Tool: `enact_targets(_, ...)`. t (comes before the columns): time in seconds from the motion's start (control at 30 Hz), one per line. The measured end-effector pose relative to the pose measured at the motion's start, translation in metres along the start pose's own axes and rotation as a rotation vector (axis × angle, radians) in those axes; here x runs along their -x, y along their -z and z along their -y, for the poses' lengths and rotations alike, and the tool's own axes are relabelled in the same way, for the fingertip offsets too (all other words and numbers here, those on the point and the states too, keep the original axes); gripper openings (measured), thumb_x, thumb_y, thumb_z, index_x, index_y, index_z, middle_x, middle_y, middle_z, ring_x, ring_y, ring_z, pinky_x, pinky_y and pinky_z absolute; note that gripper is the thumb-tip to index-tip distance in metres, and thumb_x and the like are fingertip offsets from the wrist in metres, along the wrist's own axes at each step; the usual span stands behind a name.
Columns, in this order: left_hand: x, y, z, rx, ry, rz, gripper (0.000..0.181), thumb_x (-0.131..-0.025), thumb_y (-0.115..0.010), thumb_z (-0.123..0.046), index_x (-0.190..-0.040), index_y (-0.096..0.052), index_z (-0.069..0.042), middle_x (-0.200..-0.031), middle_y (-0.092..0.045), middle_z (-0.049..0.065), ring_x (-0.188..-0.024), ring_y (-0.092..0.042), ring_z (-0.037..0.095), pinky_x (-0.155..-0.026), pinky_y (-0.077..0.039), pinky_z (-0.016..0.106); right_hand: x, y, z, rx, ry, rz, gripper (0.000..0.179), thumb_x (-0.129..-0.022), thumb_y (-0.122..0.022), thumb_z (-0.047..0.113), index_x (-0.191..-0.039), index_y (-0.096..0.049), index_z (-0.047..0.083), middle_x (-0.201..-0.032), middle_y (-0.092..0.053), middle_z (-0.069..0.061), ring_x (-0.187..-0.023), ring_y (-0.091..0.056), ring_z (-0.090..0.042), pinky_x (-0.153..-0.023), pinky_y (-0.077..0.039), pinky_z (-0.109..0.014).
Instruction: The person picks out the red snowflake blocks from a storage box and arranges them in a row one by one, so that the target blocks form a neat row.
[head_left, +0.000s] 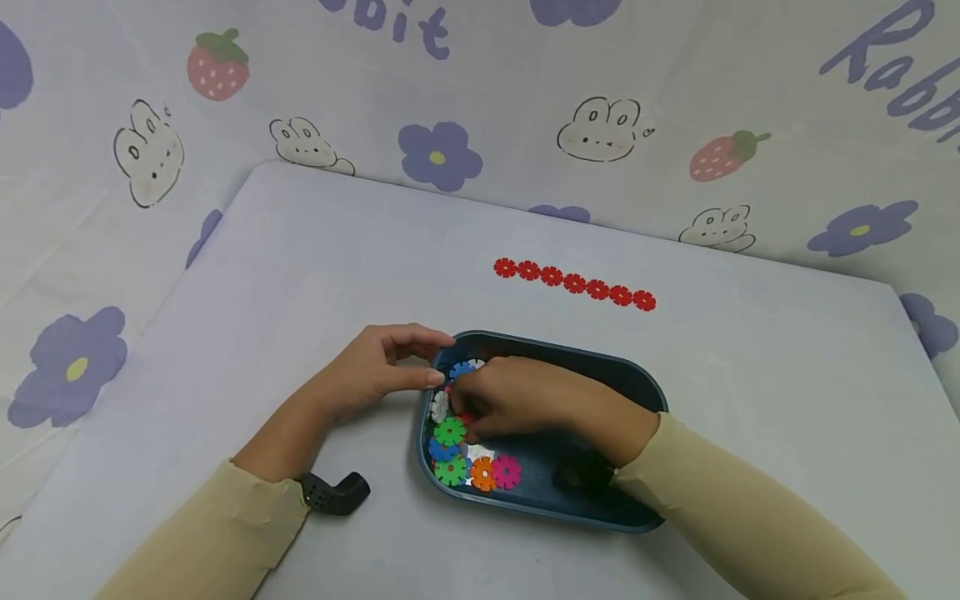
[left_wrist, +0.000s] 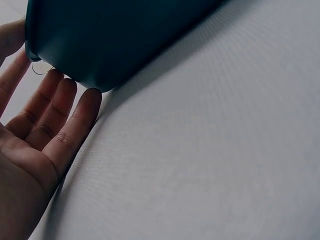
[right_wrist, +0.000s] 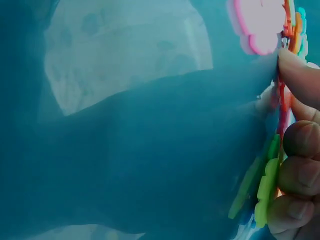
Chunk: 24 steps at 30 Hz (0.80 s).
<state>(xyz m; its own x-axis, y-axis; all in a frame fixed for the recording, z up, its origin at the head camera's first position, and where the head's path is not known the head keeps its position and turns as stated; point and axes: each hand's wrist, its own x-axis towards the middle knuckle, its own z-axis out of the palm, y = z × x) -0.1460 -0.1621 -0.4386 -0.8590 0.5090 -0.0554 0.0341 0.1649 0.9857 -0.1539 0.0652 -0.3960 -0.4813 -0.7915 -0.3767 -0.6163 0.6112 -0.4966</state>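
Observation:
A dark blue-green tray holds snowflake-shaped plastic discs heaped at its left end. My left hand holds that end, with thumb and index finger at the rim. In the left wrist view, its other fingertips touch the outer wall. My right hand is inside the tray, fingers bent down among the discs. A red disc shows just under it, and a green disc lies beside it. The right wrist view shows the thumb near several discs seen edge-on; whether it pinches one is unclear.
Beyond the tray, several red discs lie in a slanting row on the white table. Orange and pink discs lie near the tray's front wall. A patterned cloth hangs behind the table.

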Motion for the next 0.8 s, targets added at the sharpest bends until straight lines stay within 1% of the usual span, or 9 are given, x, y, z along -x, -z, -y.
enact_targets(0.07,0.000,0.000,0.000,-0.005,0.001,-0.002,0.037,-0.087,-0.075,-0.023,-0.123,-0.067,-0.022,-0.116,-0.066,0.002,-0.111,-0.059,0.023,-0.088,-0.055,0.037,0.000,0.001,0.000,-0.027,-0.009,0.005,0.026,-0.083,-0.079,0.034,-0.097,-0.063,0.019,-0.075,-0.061,0.010,-0.067,-0.056,-0.008,-0.064,-0.050,-0.022)
enact_targets(0.2,0.000,0.001,-0.001,-0.005,-0.003,0.000,0.037,-0.087,-0.075,-0.022,-0.123,-0.067,-0.022,-0.116,-0.066,0.002,-0.112,-0.059,0.024,-0.088,-0.055,0.038,0.000,0.001,-0.004,-0.115,0.016,-0.004,0.021,-0.085,-0.077,0.032,-0.090,-0.060,0.021,-0.071,-0.059,0.009,-0.064,-0.055,-0.008,-0.062,-0.050,-0.023)
enact_targets(0.3,0.000,0.002,-0.002,0.001,-0.003,0.007,0.037,-0.087,-0.075,-0.022,-0.124,-0.067,-0.022,-0.117,-0.065,0.002,-0.112,-0.059,0.024,-0.088,-0.055,0.037,0.001,0.000,-0.008,-0.190,0.046,-0.017,0.017,-0.087,-0.074,0.030,-0.087,-0.060,0.022,-0.074,-0.061,0.011,-0.067,-0.057,-0.008,-0.065,-0.052,-0.024)
enact_targets(0.4,0.000,0.002,-0.003,0.007,0.000,0.013,0.038,-0.088,-0.075,-0.022,-0.124,-0.067,-0.022,-0.118,-0.065,0.002,-0.112,-0.059,0.023,-0.089,-0.055,0.036,0.003,0.003,-0.010,-0.259,0.077,-0.029,0.013,-0.088,-0.074,0.028,-0.088,-0.062,0.023,-0.080,-0.064,0.011,-0.073,-0.059,-0.009,-0.069,-0.055,-0.025)
enact_targets(0.47,0.000,0.002,-0.004,0.006,0.003,0.015,0.038,-0.088,-0.075,-0.022,-0.125,-0.067,-0.022,-0.118,-0.065,0.002,-0.113,-0.059,0.023,-0.089,-0.055,0.036,0.005,0.007,-0.009,-0.296,0.096,-0.038,0.011,-0.088,-0.074,0.026,-0.090,-0.064,0.022,-0.083,-0.065,0.010,-0.075,-0.060,-0.010,-0.071,-0.056,-0.026)
enact_targets(0.53,0.000,0.003,-0.004,0.007,0.005,0.016,0.038,-0.088,-0.074,-0.021,-0.125,-0.067,-0.022,-0.117,-0.066,0.002,-0.112,-0.059,0.023,-0.089,-0.055,0.036,0.007,0.011,-0.008,-0.334,0.109,-0.046,0.013,-0.087,-0.075,0.024,-0.097,-0.067,0.022,-0.085,-0.065,0.009,-0.076,-0.061,-0.010,-0.072,-0.057,-0.027)
enact_targets(0.6,0.000,0.003,-0.004,0.008,0.010,0.017,0.037,-0.088,-0.074,-0.020,-0.124,-0.067,-0.022,-0.116,-0.066,0.002,-0.112,-0.059,0.023,-0.089,-0.055,0.036,0.010,0.015,-0.007,-0.370,0.118,-0.056,0.019,-0.088,-0.074,0.022,-0.106,-0.069,0.020,-0.087,-0.066,0.007,-0.075,-0.063,-0.010,-0.072,-0.057,-0.028)
enact_targets(0.7,0.000,0.003,-0.005,0.012,0.018,0.019,0.037,-0.088,-0.074,-0.021,-0.124,-0.067,-0.021,-0.117,-0.066,0.002,-0.113,-0.059,0.023,-0.089,-0.055,0.036,0.015,0.022,-0.004,-0.403,0.128,-0.087,0.027,-0.089,-0.073,0.018,-0.116,-0.071,0.018,-0.095,-0.069,0.006,-0.079,-0.065,-0.010,-0.073,-0.058,-0.028)
enact_targets(0.8,0.000,0.004,-0.007,0.016,0.027,0.019,0.037,-0.088,-0.075,-0.021,-0.124,-0.067,-0.021,-0.119,-0.065,0.002,-0.113,-0.059,0.023,-0.090,-0.055,0.036,0.020,0.028,-0.001,-0.408,0.119,-0.137,0.029,-0.088,-0.074,0.016,-0.117,-0.073,0.017,-0.102,-0.071,0.005,-0.083,-0.066,-0.011,-0.074,-0.058,-0.027)
